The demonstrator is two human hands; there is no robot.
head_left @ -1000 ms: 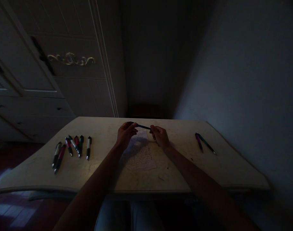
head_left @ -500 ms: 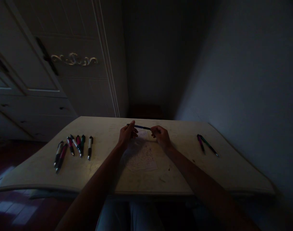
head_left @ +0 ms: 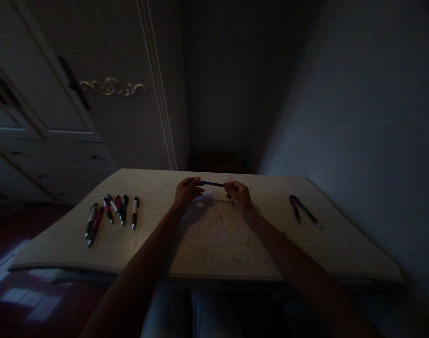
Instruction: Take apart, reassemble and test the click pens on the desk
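Between my two hands a dark blue pen [head_left: 211, 183] is held roughly level above the table. My left hand [head_left: 187, 193] is closed on its left end, with the thumb on top and the lower fingers loosely curled. With its fingertips, my right hand [head_left: 238, 195] pinches the right end, which looks black. Beneath the hands lies a creased sheet of paper [head_left: 209, 227] covered in scribbled marks. The pen's very ends are hidden by my fingers, and the dim light blurs detail.
Several pens [head_left: 119, 206] in white, pink and green with dark grips lie at the left of the pale table [head_left: 271, 258]. A purple pen [head_left: 294, 209] and a green pen [head_left: 308, 211] touch at the right. Behind stand a cabinet [head_left: 130, 136] and a wall [head_left: 358, 117].
The pen and both hands have shifted very slightly, with the right end a little higher. My view has moved a little; both hands still grip the pen.
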